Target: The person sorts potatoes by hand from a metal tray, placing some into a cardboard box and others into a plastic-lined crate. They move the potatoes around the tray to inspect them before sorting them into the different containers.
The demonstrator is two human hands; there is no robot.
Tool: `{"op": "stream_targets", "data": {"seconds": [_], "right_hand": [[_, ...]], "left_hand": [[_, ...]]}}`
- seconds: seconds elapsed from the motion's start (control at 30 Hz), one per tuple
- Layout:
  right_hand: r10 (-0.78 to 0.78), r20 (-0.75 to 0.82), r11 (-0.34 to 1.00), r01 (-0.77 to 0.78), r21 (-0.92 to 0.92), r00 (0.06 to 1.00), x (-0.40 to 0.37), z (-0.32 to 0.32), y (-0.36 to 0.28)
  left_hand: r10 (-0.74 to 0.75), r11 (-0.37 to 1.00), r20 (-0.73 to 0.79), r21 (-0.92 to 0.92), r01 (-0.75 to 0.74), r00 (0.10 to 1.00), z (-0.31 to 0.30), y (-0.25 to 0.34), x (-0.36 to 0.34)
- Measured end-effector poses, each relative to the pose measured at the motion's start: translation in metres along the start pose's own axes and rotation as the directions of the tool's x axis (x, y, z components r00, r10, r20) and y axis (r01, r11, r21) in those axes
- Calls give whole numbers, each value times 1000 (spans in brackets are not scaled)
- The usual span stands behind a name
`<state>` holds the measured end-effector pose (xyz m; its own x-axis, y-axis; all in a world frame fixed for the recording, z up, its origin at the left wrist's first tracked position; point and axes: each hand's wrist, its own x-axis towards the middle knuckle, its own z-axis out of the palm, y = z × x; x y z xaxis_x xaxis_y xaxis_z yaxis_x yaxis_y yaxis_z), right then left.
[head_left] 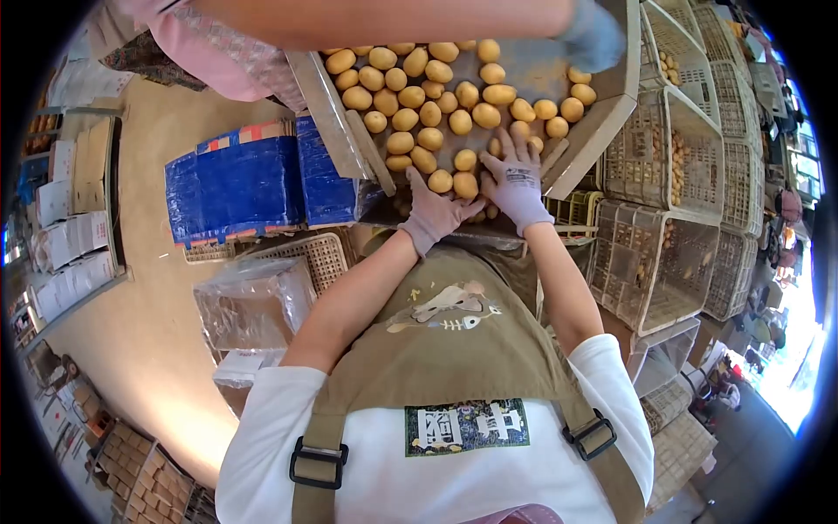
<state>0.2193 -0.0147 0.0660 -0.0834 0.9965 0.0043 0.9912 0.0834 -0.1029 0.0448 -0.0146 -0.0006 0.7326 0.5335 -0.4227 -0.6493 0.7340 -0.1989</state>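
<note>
The near edge of the heap is hard to read: the left hand (434, 212), in a pale knit glove, pushes its fingers in beneath two of the yellow fruits (419, 87). Its tips are hidden, so I cannot tell whether it grips. The right hand (517, 185), just beside it, lies spread flat on the fruit, a printed label on its back. The fruits are smooth, oval and matt, and fill a dull metal tray (325, 100) on the far side. A co-worker's gloved hand (595, 37) is cut off at the top edge. Mesh plastic crates (650, 262) stack on the right, glossy blue cartons (236, 185) sit to the left, and a crumpled clear bag (253, 301) lies nearer.
</note>
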Motion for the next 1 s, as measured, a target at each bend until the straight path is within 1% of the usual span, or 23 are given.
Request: {"op": "stream_targets", "data": {"seconds": [0.03,0.13,0.17,0.2,0.27,0.3,0.33,0.4,0.5,0.53,0.57,0.6,0.63,0.67,0.73,0.77,0.8,0.83,0.87,0.9,0.93,0.97,1.0], "right_hand": [[3,-5,1000,-3,-21,1000,-3,2,1],[-8,86,998,2,69,996,12,-1,-4],[28,70,992,-36,121,997,23,-15,-10],[30,32,988,-35,154,999,33,-20,-17],[51,-45,974,-40,221,998,50,-19,-30],[59,115,990,-74,124,992,58,-12,-34],[98,297,995,-104,5,950,68,-6,-38],[128,337,984,-162,76,933,78,-23,-51],[238,334,957,-280,81,912,80,-13,-42],[227,356,960,-269,72,906,79,-10,-40],[214,381,964,-257,64,899,77,-11,-41],[200,407,968,-244,57,891,75,-11,-43],[211,381,968,-246,46,900,74,-3,-43],[204,320,960,-254,121,925,71,-1,-41],[203,193,930,-251,269,960,61,-2,-34],[216,92,912,-234,336,972,49,-8,-34],[180,-17,887,-155,436,984,35,-15,-33],[123,-303,839,64,540,945,0,-41,-34],[122,-374,858,92,505,919,-24,-60,-32],[180,-369,862,35,506,912,-55,-66,-20],[218,-413,895,-13,446,884,-86,-67,-4],[328,-356,896,-169,411,875,-119,-62,13],[478,-206,865,-417,278,854,-147,-58,32]], "left_hand": [[-5,1000,-50,-21,4,999,0,-1,4],[1,999,-56,-48,-4,998,-8,-5,14],[-29,993,-91,-115,18,995,-9,-5,16],[-61,983,-123,-182,37,991,-7,-5,16],[-67,983,-136,-178,42,988,-2,-8,16],[-84,980,-154,-190,54,985,1,-8,15],[-102,977,-169,-201,67,980,5,-9,15],[-114,976,-133,-200,86,985,1,-7,15],[-76,980,-116,-189,53,990,1,-6,12],[-62,981,-114,-187,40,991,2,-5,11],[-23,992,-69,-129,14,997,0,-6,9],[-8,994,-56,-112,2,998,-2,-6,8],[7,995,-43,-96,-11,999,-4,-5,6],[-2,993,-64,-119,-6,998,-2,-4,5],[-2,994,-93,-105,-8,996,-2,-3,2],[11,997,-100,-69,-18,995,-7,-2,3],[27,999,-107,-36,-31,994,-10,0,4],[31,999,-67,-37,-33,997,-12,2,3],[28,999,-27,-31,-29,999,-13,3,2],[23,999,13,-22,-23,1000,-13,4,2],[22,999,-5,-43,-22,1000,-12,6,4],[17,998,-22,-64,-18,1000,-12,6,5],[-4,995,-42,-99,0,999,-12,5,5]]}}
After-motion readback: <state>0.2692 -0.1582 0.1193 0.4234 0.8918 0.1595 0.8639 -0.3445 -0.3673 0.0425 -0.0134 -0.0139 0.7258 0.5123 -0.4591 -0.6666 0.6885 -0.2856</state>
